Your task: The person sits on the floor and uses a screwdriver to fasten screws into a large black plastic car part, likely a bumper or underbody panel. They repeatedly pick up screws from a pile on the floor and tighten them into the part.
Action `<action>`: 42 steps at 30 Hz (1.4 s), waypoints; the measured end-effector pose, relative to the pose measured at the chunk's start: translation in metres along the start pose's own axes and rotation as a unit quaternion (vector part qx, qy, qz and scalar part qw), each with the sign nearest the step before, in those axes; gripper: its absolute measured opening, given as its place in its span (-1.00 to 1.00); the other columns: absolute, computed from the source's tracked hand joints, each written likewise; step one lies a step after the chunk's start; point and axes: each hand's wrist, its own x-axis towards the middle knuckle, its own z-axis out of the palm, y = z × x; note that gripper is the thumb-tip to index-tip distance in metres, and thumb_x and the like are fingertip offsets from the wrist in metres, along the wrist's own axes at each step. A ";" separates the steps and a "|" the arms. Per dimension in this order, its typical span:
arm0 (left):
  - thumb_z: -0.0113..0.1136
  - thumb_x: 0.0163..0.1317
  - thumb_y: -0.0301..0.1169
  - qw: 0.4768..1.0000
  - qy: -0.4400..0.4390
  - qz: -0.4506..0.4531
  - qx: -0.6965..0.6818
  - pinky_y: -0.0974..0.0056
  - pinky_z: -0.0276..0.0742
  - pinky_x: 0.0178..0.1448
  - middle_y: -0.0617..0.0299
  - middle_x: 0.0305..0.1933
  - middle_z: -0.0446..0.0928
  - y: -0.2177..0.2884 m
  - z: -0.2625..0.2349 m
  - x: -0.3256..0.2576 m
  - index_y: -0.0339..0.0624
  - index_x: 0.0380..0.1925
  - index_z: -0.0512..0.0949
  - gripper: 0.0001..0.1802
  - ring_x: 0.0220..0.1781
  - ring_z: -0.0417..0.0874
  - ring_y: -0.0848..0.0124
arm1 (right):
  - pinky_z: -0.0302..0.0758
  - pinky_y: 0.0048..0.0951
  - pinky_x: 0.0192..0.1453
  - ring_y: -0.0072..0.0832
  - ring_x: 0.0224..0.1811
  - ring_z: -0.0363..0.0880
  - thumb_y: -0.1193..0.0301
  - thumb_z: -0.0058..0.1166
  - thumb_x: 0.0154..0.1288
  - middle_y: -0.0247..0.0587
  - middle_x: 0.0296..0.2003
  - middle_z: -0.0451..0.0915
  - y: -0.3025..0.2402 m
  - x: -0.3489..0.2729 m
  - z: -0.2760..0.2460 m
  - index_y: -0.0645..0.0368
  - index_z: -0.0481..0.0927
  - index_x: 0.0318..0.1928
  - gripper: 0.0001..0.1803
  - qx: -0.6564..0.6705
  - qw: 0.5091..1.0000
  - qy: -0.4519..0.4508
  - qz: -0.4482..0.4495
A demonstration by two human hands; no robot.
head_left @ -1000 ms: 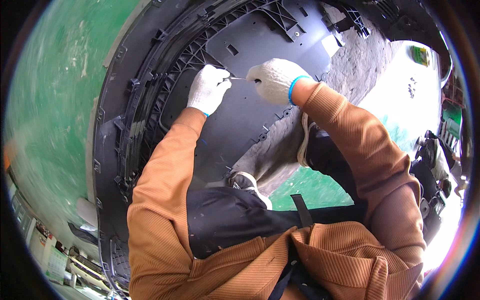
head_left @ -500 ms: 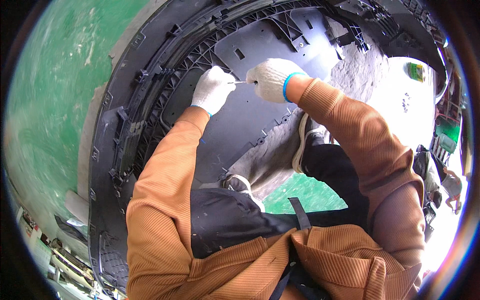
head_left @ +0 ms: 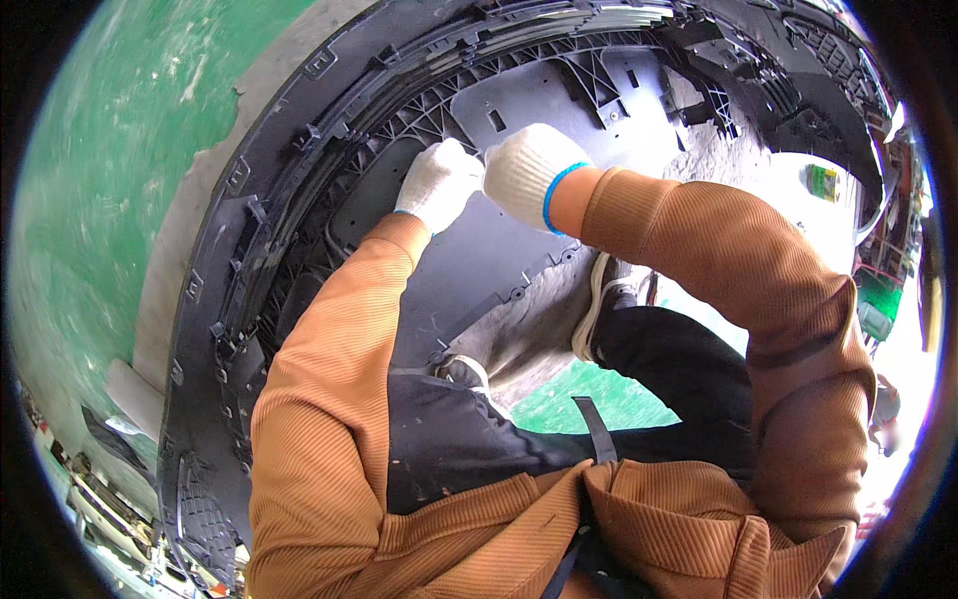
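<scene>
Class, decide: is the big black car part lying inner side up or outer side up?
Inner side up. The black part shows its ribs, clips and mounting tabs, and both gloved hands, left hand and right hand, rest on that ribbed face.

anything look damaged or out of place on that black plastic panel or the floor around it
Nothing on the black ribbed panel looks cracked or bent where the left hand and right hand meet. The one oddity is the green floor paint, worn away to bare grey along the panel's left edge. What the hands hold is hidden.

Two white-gloved hands, left and right, one black plastic bumper, two shoes.
</scene>
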 end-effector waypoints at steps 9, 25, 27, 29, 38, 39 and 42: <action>0.38 0.24 -0.32 0.995 -0.069 -0.061 -0.035 -0.09 0.63 0.06 -0.10 -0.18 0.67 0.006 -0.009 0.002 -0.14 -0.25 0.76 -0.84 -0.05 0.71 -0.09 | 0.69 -0.05 -0.01 0.07 -0.09 0.79 0.42 0.14 0.24 0.13 -0.15 0.78 0.043 0.028 -0.027 0.15 0.84 -0.12 -0.72 0.105 0.992 -0.064 0.015; 0.40 0.20 -0.31 0.992 -0.072 -0.071 -0.071 -0.08 0.60 0.11 -0.08 -0.18 0.66 0.002 -0.009 0.000 -0.10 -0.22 0.80 -0.81 -0.02 0.70 -0.05 | 0.70 -0.05 -0.03 0.01 -0.16 0.81 0.33 0.16 0.29 0.06 -0.21 0.80 0.060 0.060 0.013 0.16 0.84 -0.24 -0.76 0.021 0.990 -0.108 -0.085; 0.41 0.20 -0.32 0.992 -0.069 -0.076 -0.068 -0.07 0.62 0.12 -0.05 -0.16 0.67 0.002 -0.007 -0.002 -0.07 -0.23 0.80 -0.83 -0.02 0.71 -0.03 | 0.72 -0.08 -0.02 0.00 -0.11 0.82 0.41 0.22 0.24 0.06 -0.16 0.81 0.048 0.047 -0.007 0.15 0.85 -0.15 -0.77 0.080 0.991 -0.106 0.003; 0.42 0.21 -0.32 0.993 -0.067 -0.071 -0.066 -0.06 0.63 0.12 -0.03 -0.15 0.67 0.003 -0.008 0.000 -0.06 -0.23 0.80 -0.84 -0.02 0.72 -0.02 | 0.73 -0.09 -0.01 -0.02 -0.07 0.83 0.43 0.24 0.23 0.07 -0.13 0.81 0.034 0.029 -0.026 0.15 0.86 -0.10 -0.74 0.085 0.991 -0.095 0.048; 0.45 0.20 -0.36 0.990 -0.042 -0.106 -0.087 -0.05 0.64 0.10 -0.01 -0.17 0.67 0.010 -0.014 -0.002 -0.07 -0.23 0.78 -0.85 -0.02 0.72 -0.02 | 0.75 -0.14 -0.03 -0.06 -0.07 0.84 0.39 0.25 0.33 -0.05 -0.17 0.81 0.016 0.002 -0.048 0.11 0.88 -0.16 -0.81 -0.081 0.992 0.066 -0.076; 0.45 0.20 -0.36 0.989 -0.036 -0.113 -0.089 -0.05 0.64 0.10 -0.01 -0.18 0.67 0.009 -0.011 -0.002 -0.07 -0.24 0.77 -0.86 -0.03 0.72 -0.02 | 0.75 -0.15 -0.02 -0.07 -0.07 0.84 0.38 0.25 0.33 -0.06 -0.19 0.81 0.018 0.003 -0.051 0.11 0.88 -0.18 -0.81 -0.097 0.986 0.080 -0.110; 0.43 0.20 -0.36 0.990 -0.006 -0.116 -0.082 -0.05 0.64 0.08 0.01 -0.20 0.65 0.007 -0.004 -0.002 -0.09 -0.26 0.76 -0.87 -0.06 0.72 -0.01 | 0.75 -0.11 -0.12 -0.05 -0.16 0.85 0.38 0.23 0.30 0.03 -0.25 0.82 0.018 0.013 -0.035 0.16 0.87 -0.21 -0.79 -0.050 0.994 0.043 -0.091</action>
